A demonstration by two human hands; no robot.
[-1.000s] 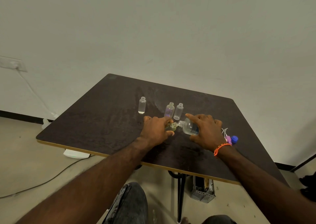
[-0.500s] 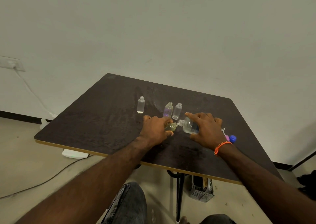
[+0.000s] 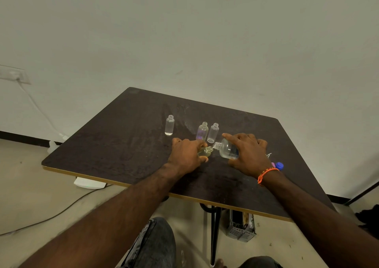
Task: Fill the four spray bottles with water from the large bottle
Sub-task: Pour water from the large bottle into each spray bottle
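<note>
Large bottle (image 3: 227, 150) tipped in right hand (image 3: 249, 155), mouth at small yellowish bottle (image 3: 205, 152), label unreadable

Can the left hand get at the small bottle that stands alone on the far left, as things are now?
Probably not yet: the left hand grips the yellowish bottle under the large bottle. The table toward the lone bottle is bare.

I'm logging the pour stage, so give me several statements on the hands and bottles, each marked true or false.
1. The right hand tips the large bottle toward the left. True.
2. The left hand lies flat on the table. False: it holds a small spray bottle.
3. Three small bottles stand upright behind the hands. True.
4. The standing bottles have caps on. False: their necks are open.
</note>
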